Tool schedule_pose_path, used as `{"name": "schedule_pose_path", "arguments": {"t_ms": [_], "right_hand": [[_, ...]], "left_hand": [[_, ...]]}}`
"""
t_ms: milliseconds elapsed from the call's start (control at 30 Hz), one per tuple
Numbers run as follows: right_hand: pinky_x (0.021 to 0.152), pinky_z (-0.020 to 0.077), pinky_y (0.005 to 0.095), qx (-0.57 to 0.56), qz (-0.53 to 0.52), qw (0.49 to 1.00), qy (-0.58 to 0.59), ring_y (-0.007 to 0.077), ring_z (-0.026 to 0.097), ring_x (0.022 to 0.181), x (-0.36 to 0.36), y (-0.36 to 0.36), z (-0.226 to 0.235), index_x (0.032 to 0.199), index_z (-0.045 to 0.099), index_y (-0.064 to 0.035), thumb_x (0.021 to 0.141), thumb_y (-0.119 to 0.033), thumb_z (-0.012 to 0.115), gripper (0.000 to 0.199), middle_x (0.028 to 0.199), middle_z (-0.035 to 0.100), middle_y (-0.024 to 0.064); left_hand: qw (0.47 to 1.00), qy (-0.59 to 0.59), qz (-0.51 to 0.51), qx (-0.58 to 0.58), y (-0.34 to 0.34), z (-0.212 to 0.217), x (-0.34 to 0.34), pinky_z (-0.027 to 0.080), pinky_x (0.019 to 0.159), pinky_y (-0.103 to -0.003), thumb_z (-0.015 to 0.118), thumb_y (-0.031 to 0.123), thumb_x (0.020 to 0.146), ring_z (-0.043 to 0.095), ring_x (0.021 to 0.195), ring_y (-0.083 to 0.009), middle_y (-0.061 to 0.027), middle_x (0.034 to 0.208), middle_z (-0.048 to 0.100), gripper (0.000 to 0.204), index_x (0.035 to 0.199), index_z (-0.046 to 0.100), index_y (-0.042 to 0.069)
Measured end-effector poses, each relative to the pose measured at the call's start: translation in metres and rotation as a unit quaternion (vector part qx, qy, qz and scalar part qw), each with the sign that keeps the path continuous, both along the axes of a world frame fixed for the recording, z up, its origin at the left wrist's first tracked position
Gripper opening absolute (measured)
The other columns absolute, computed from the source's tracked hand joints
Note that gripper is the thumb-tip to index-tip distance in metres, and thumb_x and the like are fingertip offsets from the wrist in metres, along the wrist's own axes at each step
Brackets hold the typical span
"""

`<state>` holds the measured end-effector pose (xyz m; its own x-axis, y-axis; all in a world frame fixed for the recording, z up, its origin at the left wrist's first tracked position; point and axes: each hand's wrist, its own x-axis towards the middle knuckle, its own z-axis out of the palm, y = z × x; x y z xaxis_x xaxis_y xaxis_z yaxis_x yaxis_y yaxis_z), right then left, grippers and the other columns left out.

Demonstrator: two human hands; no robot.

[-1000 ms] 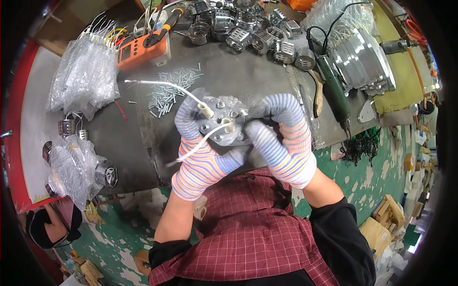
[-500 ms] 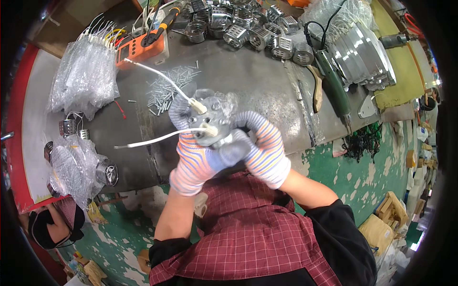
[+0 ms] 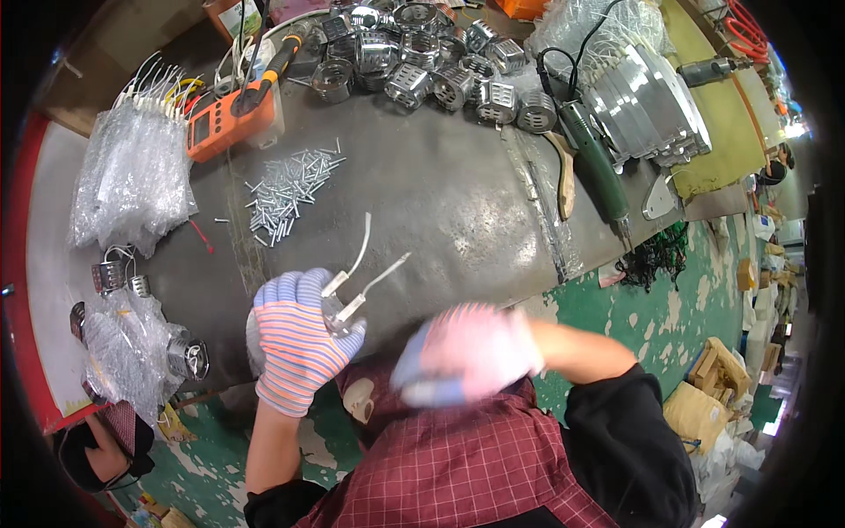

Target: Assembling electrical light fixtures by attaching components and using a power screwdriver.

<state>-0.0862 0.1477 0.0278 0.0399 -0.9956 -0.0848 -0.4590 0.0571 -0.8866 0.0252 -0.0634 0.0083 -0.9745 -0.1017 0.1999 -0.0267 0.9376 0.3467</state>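
Note:
My left hand (image 3: 304,343), in a striped knit glove, is wrapped around a metal piece with two white wires (image 3: 350,308). Its white terminals and wires stick out past the thumb and point away from me; the metal body is mostly hidden by the fingers. Close to my apron, my right hand (image 3: 471,352) is smeared by motion, so its fingers and anything in them cannot be made out. It is apart from the left hand. Beyond the left hand lies a loose pile of silver screws (image 3: 286,195) on the dark worktable (image 3: 414,189).
Perforated metal rings (image 3: 409,53) are heaped at the back. An orange meter (image 3: 231,119) and bubble-wrapped wired parts (image 3: 132,176) lie left. On the right are a green power screwdriver (image 3: 594,158) and stacked metal plates (image 3: 647,101). Another person (image 3: 97,449) is at lower left.
Both hands held the metal piece over the table. Now my left hand alone has it, lower and to the left, and my right hand has come away toward my apron. The view has shifted slightly.

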Motion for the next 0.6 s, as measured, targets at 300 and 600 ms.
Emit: {"name": "schedule_pose_path", "arguments": {"t_ms": [300,600], "right_hand": [[0.1,0.0446,0.0453,0.1,-0.467,0.703,0.528,0.0346,0.058,0.114,-0.17,-0.069,-0.002,0.12,0.069,-0.0156,0.08,-0.054,0.069,0.055,0.119,0.063,0.0131],[0.081,0.0533,0.0453,-0.067,-0.456,0.816,0.348,0.0374,0.065,0.095,-0.11,-0.035,-0.014,0.111,0.06,-0.007,0.076,-0.039,0.078,0.05,0.106,0.065,0.0162]], "left_hand": [[0.999,0.047,-0.002,-0.014,0.014,-0.003,0.005,0.03,0.11,-0.061,0.083,0.044,0.069,0.047,0.124,-0.0395,-0.0139,0.125,0.057,0.061,0.114,0.061,0.01],[0.996,0.025,-0.012,-0.084,0.034,-0.004,-0.019,0.029,0.112,-0.065,0.072,0.019,0.08,0.061,0.108,-0.0294,-0.0082,0.108,0.066,0.02,0.098,0.066,0.011]]}}
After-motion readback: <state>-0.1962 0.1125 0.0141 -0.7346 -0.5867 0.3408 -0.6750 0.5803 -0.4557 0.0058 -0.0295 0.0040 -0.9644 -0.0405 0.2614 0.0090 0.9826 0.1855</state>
